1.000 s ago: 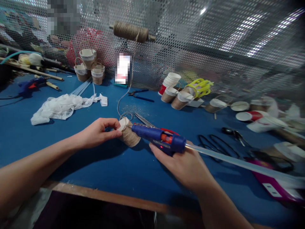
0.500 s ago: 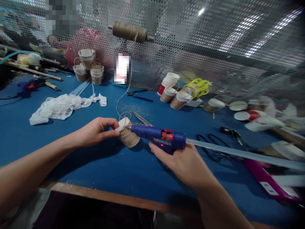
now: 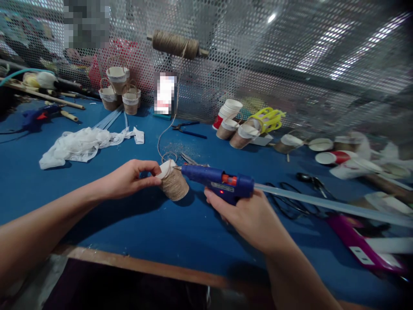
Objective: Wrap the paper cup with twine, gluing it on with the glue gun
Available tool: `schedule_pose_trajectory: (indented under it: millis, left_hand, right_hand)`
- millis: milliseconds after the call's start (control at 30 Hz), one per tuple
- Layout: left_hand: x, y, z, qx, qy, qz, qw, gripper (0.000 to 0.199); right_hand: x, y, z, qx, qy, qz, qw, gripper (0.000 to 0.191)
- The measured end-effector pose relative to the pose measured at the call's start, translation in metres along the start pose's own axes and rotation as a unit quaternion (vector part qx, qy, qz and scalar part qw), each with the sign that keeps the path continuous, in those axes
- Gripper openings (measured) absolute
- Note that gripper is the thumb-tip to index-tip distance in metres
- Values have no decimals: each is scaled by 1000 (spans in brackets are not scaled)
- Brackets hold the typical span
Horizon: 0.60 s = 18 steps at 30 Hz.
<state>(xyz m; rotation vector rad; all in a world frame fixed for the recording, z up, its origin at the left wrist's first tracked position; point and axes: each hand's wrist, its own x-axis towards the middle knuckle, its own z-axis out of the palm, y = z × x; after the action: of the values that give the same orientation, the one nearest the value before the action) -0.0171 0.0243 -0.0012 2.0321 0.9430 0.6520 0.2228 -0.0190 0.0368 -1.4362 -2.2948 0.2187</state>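
My left hand (image 3: pixel 142 176) pinches the white rim of a paper cup (image 3: pixel 175 185) wrapped in brown twine, tilted above the blue table. In my right hand (image 3: pixel 240 211) is a blue hot glue gun (image 3: pixel 219 178) with a red light lit and a long clear glue stick (image 3: pixel 306 200) out of its back. Its nozzle points at the upper edge of the twine, close by; whether it touches I cannot tell. A strand of twine (image 3: pixel 159 140) runs from the cup up to a twine roll (image 3: pixel 176 44). Scissors (image 3: pixel 190 160) lie behind the cup, partly hidden by the gun.
Small twine-covered buckets (image 3: pixel 118 77) stack at the back left, behind crumpled white lace (image 3: pixel 77 144). Pliers (image 3: pixel 190 130) lie mid-table. Several cups (image 3: pixel 243 135) stand or lie to the right, with a black cord (image 3: pixel 290 202) and a purple power strip (image 3: pixel 358 241). A perforated metal screen (image 3: pixel 251 51) backs the table.
My right hand has drawn the glue gun slightly right and up, so its nozzle sits a little higher by the cup's rim. My left hand and the cup stay almost still.
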Motion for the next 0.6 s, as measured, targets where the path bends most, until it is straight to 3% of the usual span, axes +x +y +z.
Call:
schedule_pose_trajectory:
  millis: [133,333,600]
  left_hand:
    - [0,1,1,-6,8,-13,1000,19]
    - [0,2,1,6,3,-13,1000,20]
    - [0,0,0,3,-6,-8,1000,17]
  right_hand:
    - [-3,1,5,-24,-13,-46,999,18]
    - [-6,-3,10,-20,4,-17,1000,24]
    - [-2,9,-3,-127,-1,-149,981,34]
